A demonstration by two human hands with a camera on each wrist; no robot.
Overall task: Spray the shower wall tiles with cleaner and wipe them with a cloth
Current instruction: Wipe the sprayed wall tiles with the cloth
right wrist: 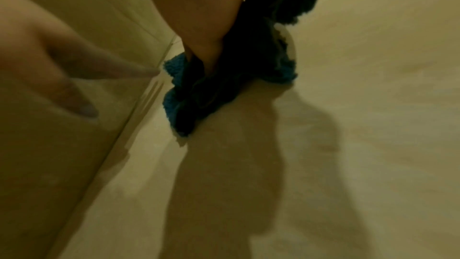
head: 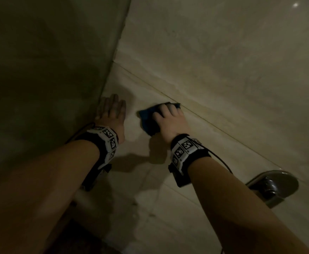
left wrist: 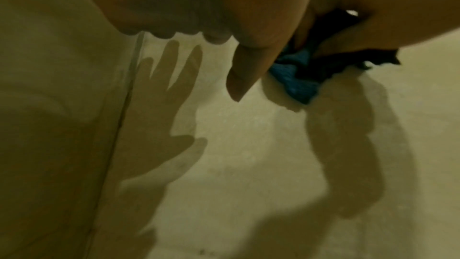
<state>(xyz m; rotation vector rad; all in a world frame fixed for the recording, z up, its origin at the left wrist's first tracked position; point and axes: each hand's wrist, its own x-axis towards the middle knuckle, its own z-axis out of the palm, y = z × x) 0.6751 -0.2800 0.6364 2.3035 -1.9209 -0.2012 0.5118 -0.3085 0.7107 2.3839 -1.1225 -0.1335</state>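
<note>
Mostly cloth (head: 148, 119) under right hand (head: 170, 120).

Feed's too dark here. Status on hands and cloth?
Left hand flat on wall tiles, empty. Right hand presses blue cloth against them. Chrome fitting lower right, clear.

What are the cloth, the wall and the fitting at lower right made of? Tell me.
Blue cloth: looks like microfibre or terry, with a nubby, fuzzy pile.
Wall: probably glazed tile or polished stone; cream, glossy, with grout lines.
Round fitting: apparently polished metal, with mirror-like highlights.
</note>
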